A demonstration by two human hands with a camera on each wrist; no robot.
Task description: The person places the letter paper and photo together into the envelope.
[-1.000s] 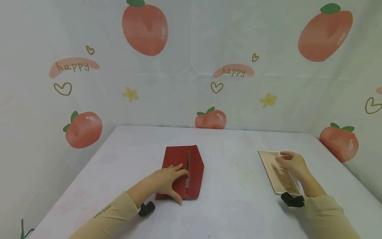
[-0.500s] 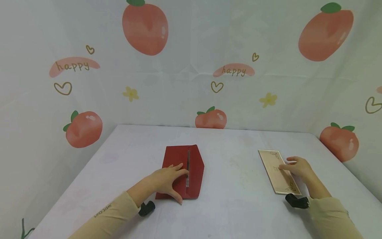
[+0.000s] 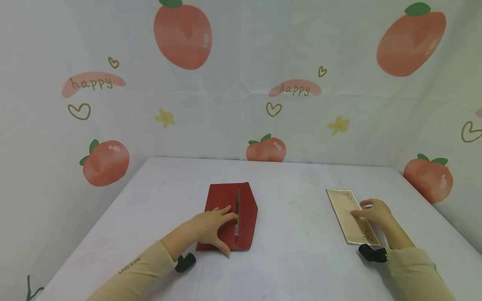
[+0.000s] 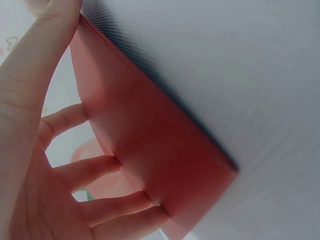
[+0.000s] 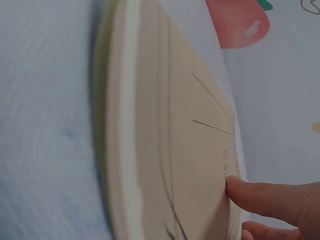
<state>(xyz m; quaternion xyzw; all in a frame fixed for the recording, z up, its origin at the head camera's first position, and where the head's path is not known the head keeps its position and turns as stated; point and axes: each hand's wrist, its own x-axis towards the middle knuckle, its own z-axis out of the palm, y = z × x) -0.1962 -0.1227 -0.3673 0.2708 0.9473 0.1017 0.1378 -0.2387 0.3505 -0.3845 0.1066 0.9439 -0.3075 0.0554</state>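
Note:
A red paper envelope (image 3: 246,217) lies on the table left of centre, its pointed flap folded out to the right beside a narrow silvery strip (image 3: 237,213). My left hand (image 3: 214,225) rests on it with fingers spread and straight; the left wrist view shows the fingertips on the red paper (image 4: 145,135). Farther right lies a beige card (image 3: 344,213) with dark ornamental corners and small printing. My right hand (image 3: 378,212) is at its right long edge. The thumb (image 5: 250,195) presses the card's face while the other fingers curl at the edge, pinching it.
The white table (image 3: 286,267) reaches back to a white curtain (image 3: 233,121) printed with red fruit, hearts and "happy". Black wrist-worn pieces (image 3: 184,262) sit below both hands. A thin green stem-like shape (image 3: 30,288) shows at the lower left.
My right hand has shifted right and slightly down from the card's upper part to the middle of its right edge. The left hand and the envelope have stayed put.

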